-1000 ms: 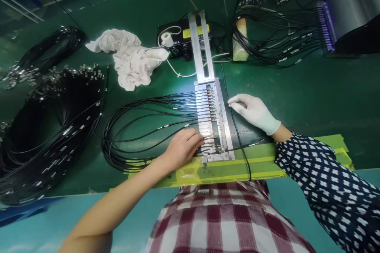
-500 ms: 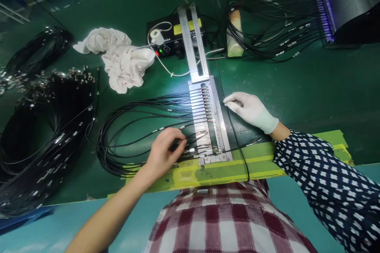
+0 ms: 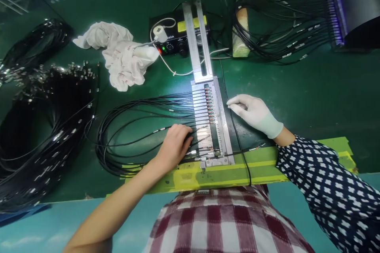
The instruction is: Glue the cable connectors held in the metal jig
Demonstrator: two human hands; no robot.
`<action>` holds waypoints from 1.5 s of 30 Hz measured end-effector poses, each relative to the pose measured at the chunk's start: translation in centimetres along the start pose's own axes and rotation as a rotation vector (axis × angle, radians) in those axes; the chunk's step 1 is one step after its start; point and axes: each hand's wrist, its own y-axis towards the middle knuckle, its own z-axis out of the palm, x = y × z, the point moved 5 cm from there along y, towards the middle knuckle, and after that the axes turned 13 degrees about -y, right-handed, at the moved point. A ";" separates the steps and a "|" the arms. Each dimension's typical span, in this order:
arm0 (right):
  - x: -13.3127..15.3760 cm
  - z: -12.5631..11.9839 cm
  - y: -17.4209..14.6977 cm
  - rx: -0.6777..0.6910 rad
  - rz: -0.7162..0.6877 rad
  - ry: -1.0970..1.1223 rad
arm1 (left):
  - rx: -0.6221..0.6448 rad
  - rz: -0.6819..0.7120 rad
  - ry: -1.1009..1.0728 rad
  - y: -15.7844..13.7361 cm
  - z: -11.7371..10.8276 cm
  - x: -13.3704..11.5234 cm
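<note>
My left hand [image 3: 174,146], bare, is closed on a black cable at the lower left side of a metal fixture [image 3: 227,134]. The cable's end beneath the fingers is partly hidden. Black cables [image 3: 118,108] loop out from the left and lie side by side across the fixture's upper part, their stripped ends in a row along its slot. A few looser cable ends rest lower down. To the right of the fixture, my right hand [image 3: 255,114] wears a white glove, thumb and forefinger drawn together beside a black cord [image 3: 233,122]. Anything between those fingertips is too small to make out.
Thick cable bundles [image 3: 59,126] lie at the left near a crumpled white cloth [image 3: 124,61]. A black control box [image 3: 169,47] stands behind the fixture. More cables run to a purple-lit machine [image 3: 335,19] at far right. Yellow-green tape [image 3: 190,180] lines the table's front edge.
My left hand has shifted slightly up and right toward the fixture, its fingers now turned further over the cable. My right hand keeps nearly the same pose, and the view has shifted a little.
</note>
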 end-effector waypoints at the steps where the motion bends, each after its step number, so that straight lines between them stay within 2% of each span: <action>1: 0.0 0.0 0.0 -0.001 -0.004 0.002 | -0.009 0.007 -0.028 0.4 0.1 0.0; 6: 0.2 -0.1 0.1 -0.008 0.000 -0.001 | -0.076 0.111 -0.229 0.8 -0.6 0.0; 17: 0.4 -0.2 0.1 -0.015 -0.029 -0.001 | 0.197 0.171 -0.197 3.1 0.7 0.4; 23: 0.3 -0.1 0.2 0.009 -0.019 0.020 | 0.311 0.027 -0.312 4.6 0.3 0.5; 25: 0.3 -0.1 0.2 0.012 -0.017 0.024 | 0.313 0.008 -0.315 4.8 0.3 0.3; 30: 0.4 -0.2 0.2 0.009 -0.010 0.029 | 0.300 0.090 -0.156 4.2 0.6 -0.4; 37: 0.4 -0.2 0.2 0.007 -0.007 0.030 | 0.103 0.156 0.105 1.8 0.5 -0.4; 41: 0.5 -0.1 0.4 0.003 -0.006 0.015 | 0.119 0.152 0.010 0.7 1.3 0.4; 45: 0.4 -0.1 0.5 -0.004 0.019 -0.028 | 0.136 0.102 -0.082 0.9 1.4 0.9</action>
